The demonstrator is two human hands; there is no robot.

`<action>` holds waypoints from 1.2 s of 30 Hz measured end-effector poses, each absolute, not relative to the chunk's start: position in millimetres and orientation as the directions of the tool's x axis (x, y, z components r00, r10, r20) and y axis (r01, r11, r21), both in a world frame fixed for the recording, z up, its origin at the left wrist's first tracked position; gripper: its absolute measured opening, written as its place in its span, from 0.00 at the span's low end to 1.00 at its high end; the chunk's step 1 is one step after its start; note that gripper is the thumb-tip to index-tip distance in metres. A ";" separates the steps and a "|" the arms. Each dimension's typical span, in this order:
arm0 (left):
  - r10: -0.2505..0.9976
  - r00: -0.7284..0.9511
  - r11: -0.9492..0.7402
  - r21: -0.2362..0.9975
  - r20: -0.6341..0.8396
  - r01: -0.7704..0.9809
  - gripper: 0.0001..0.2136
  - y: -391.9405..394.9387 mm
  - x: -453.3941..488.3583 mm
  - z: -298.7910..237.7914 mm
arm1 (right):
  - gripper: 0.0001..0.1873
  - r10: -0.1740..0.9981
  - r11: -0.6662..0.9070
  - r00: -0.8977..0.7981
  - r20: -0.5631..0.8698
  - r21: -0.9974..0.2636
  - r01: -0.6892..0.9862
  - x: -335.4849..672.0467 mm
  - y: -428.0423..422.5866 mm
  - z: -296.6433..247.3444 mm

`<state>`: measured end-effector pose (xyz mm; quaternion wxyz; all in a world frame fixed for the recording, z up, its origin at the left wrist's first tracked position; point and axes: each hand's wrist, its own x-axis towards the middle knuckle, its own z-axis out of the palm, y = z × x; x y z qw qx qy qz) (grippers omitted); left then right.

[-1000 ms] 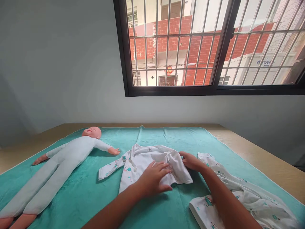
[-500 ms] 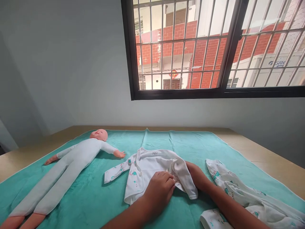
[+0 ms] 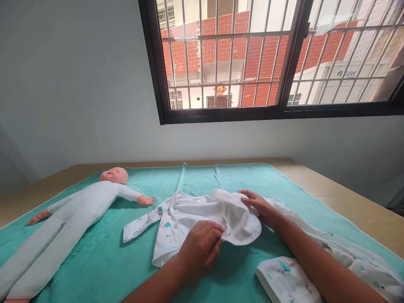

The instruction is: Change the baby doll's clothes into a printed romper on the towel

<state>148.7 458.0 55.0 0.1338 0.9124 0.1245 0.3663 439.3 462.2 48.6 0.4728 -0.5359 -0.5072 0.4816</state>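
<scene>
A white baby top (image 3: 189, 214) with a small teal print lies spread on the teal blanket (image 3: 101, 261), one sleeve pointing left. My left hand (image 3: 202, 246) is closed, pinching the top's lower front edge. My right hand (image 3: 257, 205) rests on the bunched right side of the top, fingers curled into the cloth. A baby doll (image 3: 82, 206) in a pale bodysuit lies on its back at the left, arms out, its near hand close to the top's sleeve.
More white printed baby clothes (image 3: 356, 263) lie at the right under my right forearm, with a folded piece (image 3: 284, 280) near the front. The blanket covers a wooden platform (image 3: 347, 198) below a barred window (image 3: 268, 59) and a grey wall.
My right hand has lifted the top's right side and moved it back and to the right, puffing the cloth up. My left hand stays pinched on the front edge.
</scene>
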 end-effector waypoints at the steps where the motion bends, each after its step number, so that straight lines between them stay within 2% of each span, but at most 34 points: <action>1: 0.321 0.710 -0.933 0.338 0.626 0.123 0.05 458.1 148.4 54.5 | 0.28 1.000 0.011 0.024 0.016 -0.979 0.206 446.7 463.1 46.7; 3: 0.299 0.743 -0.936 0.335 0.599 0.107 0.05 458.8 148.2 53.1 | 0.21 0.975 0.111 0.114 0.192 -0.859 0.499 460.9 467.4 39.0; 5: 0.258 0.791 -0.943 0.324 0.555 0.080 0.06 459.3 148.4 51.9 | 0.17 0.899 0.122 0.218 0.380 -0.695 0.709 472.3 473.4 29.0; 7: 0.217 0.836 -0.947 0.316 0.503 0.056 0.07 459.0 148.8 51.6 | 0.19 0.819 0.085 0.299 0.490 -0.619 0.781 479.5 478.9 20.0; 10: 0.184 0.889 -0.946 0.320 0.420 0.045 0.09 457.4 149.1 52.6 | 0.26 0.727 0.019 0.382 0.570 -0.573 0.819 484.7 481.7 11.0; 13: 0.194 0.919 -0.923 0.382 0.343 0.052 0.11 457.1 148.4 54.4 | 0.30 0.682 -0.059 0.412 0.604 -0.516 0.855 488.6 478.4 7.3; 15: 0.260 0.914 -0.870 0.487 0.312 0.081 0.13 459.1 146.9 55.1 | 0.31 0.668 -0.089 0.418 0.615 -0.492 0.866 489.6 475.7 8.3; 17: 0.399 0.863 -0.772 0.621 0.310 0.133 0.14 462.5 145.3 54.5 | 0.30 0.657 -0.060 0.383 0.649 -0.462 0.885 484.6 474.0 12.1; 19: 0.557 0.767 -0.670 0.718 0.318 0.188 0.15 466.3 144.4 52.6 | 0.26 0.676 0.039 0.288 0.679 -0.423 0.906 470.4 473.3 17.6; 21: 0.637 0.691 -0.640 0.734 0.342 0.227 0.15 469.3 145.0 50.0 | 0.19 0.756 0.152 0.165 0.633 -0.416 0.897 447.9 472.1 23.1; 24: 0.586 0.686 -0.746 0.618 0.431 0.250 0.13 470.1 146.4 47.7 | 0.14 0.883 0.223 0.017 0.468 -0.451 0.864 413.6 468.0 28.4; 27: 0.422 0.766 -0.889 0.386 0.486 0.245 0.08 465.9 140.4 49.3 | 0.12 0.926 0.256 -0.070 0.372 -0.479 0.840 398.5 464.2 28.9; 30: 0.275 0.847 -0.960 0.168 0.454 0.222 0.05 458.5 119.3 51.7 | 0.12 0.938 0.240 -0.064 0.340 -0.509 0.827 402.5 463.6 27.1; 32: 0.267 0.838 -0.964 0.114 0.476 0.242 0.08 454.3 99.0 52.2 | 0.12 0.941 0.227 -0.049 0.335 -0.516 0.826 407.3 464.3 26.3; 36: 0.330 0.833 -0.944 0.132 0.445 0.303 0.13 454.0 64.0 51.6 | 0.11 0.948 0.215 -0.038 0.316 -0.549 0.807 409.8 465.1 25.9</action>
